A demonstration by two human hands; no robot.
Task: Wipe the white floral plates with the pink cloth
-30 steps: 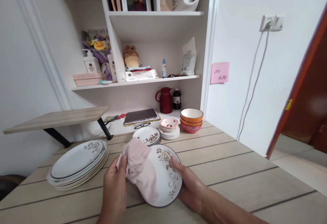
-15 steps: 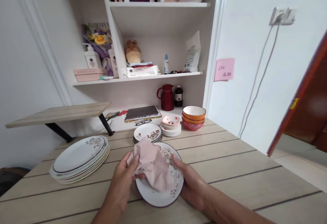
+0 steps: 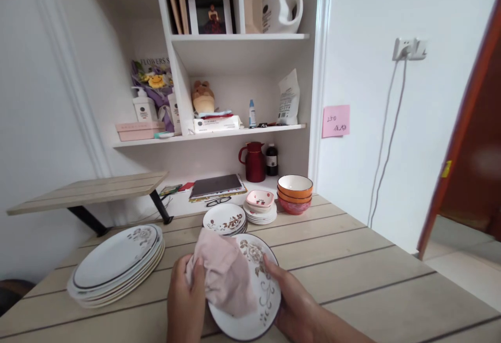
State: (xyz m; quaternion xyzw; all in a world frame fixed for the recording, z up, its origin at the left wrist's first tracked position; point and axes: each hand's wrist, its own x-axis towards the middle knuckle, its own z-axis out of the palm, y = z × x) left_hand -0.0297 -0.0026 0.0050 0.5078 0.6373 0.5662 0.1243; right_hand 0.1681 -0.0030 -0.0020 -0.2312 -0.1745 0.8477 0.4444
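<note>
A white plate (image 3: pixel 263 285) with a brown flower pattern and dark rim is tilted up above the table in front of me. My right hand (image 3: pixel 291 296) grips its right edge, thumb on the face and fingers underneath. A pale pink cloth (image 3: pixel 225 275) covers the left part of the plate. My left hand (image 3: pixel 188 293) is closed on the cloth at the plate's left side, thumb on top; its other fingers are partly hidden. Just behind lies a stack of smaller flowered plates (image 3: pixel 224 217).
A stack of large plates (image 3: pixel 113 259) stands at left, near a raised wooden shelf (image 3: pixel 90 191). Small dishes (image 3: pixel 260 212) and stacked bowls (image 3: pixel 295 197) stand at the back. Behind them are a closed laptop (image 3: pixel 217 185), glasses (image 3: pixel 219 201), a red jug (image 3: pixel 255 163) and a dark bottle (image 3: pixel 271 159).
The view has tilted up, so everything sits lower in the picture. My left hand and the cloth have shifted slightly on the plate; my right hand keeps its hold.
</note>
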